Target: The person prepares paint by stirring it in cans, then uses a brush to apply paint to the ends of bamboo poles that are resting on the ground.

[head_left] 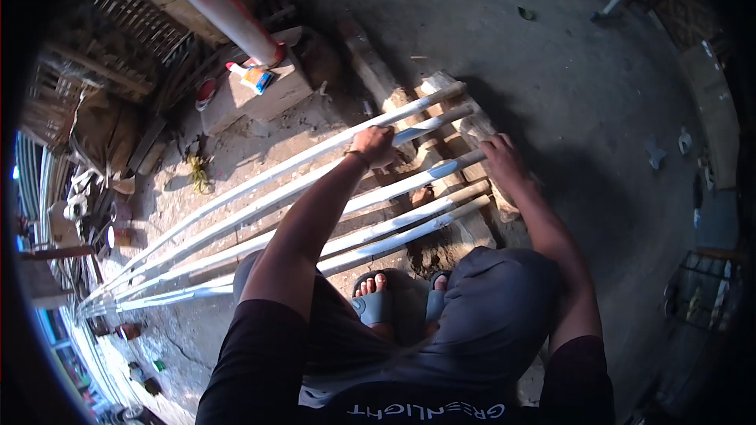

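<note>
Head view: five poles (pixel 409 181), near ends laid across rough timbers (pixel 378 71), look white along most of their length, so the whitening is judged largely done, with the tan tips and duller patches at the timbers apparently left; a paintbrush (pixel 256 79) lies unheld on a block (pixel 288 90). Left hand (pixel 374 147) has fingers curled over the second pole from the far side, right hand (pixel 505 162) bent fingers at the third pole's tip; whether either truly grips, cannot tell

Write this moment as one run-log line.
left hand: at second-farthest white-painted pole; right hand: by end of third-farthest pole; paintbrush: on block
</note>
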`<state>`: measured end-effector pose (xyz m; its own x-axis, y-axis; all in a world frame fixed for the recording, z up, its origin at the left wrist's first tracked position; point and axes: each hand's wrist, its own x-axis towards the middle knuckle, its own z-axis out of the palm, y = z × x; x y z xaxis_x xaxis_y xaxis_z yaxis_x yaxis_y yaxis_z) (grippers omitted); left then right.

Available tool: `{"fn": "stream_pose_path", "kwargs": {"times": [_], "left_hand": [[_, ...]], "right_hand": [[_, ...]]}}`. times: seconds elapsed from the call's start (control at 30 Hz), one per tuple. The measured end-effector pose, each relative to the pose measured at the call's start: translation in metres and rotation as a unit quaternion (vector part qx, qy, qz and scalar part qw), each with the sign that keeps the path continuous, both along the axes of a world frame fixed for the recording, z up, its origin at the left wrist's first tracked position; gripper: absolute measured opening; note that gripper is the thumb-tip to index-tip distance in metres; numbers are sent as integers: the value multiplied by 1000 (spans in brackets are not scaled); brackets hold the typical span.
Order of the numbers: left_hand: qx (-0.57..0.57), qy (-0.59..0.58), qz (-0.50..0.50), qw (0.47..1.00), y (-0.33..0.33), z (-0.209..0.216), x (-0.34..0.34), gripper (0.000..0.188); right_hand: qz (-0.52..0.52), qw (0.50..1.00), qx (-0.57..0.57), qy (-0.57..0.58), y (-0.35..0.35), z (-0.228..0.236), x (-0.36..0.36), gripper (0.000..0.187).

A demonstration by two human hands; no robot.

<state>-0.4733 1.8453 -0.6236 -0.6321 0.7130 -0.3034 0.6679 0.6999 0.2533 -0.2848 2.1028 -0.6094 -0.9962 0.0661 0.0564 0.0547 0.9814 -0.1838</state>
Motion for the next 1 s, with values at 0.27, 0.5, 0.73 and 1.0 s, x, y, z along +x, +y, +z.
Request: {"fn": "stream_pose_path", "kwargs": {"times": [0.27, 0.5, 0.73, 1.0], "left_hand": [[-19, 139, -48, 989, 21, -38, 6, 25], [143, 13, 161, 976, 21, -49, 4, 26], [144, -2, -7, 990, 16, 1, 19, 39], [-75, 147, -165, 972, -45, 6, 24, 40]], "right_hand": [[38, 999, -9, -22, 6, 2, 2, 41], [73, 994, -71, -44, 11, -24, -8, 43], [70, 997, 3, 28, 41, -29, -40, 47], [23, 990, -80, 114, 11, -38, -77, 30]]}}
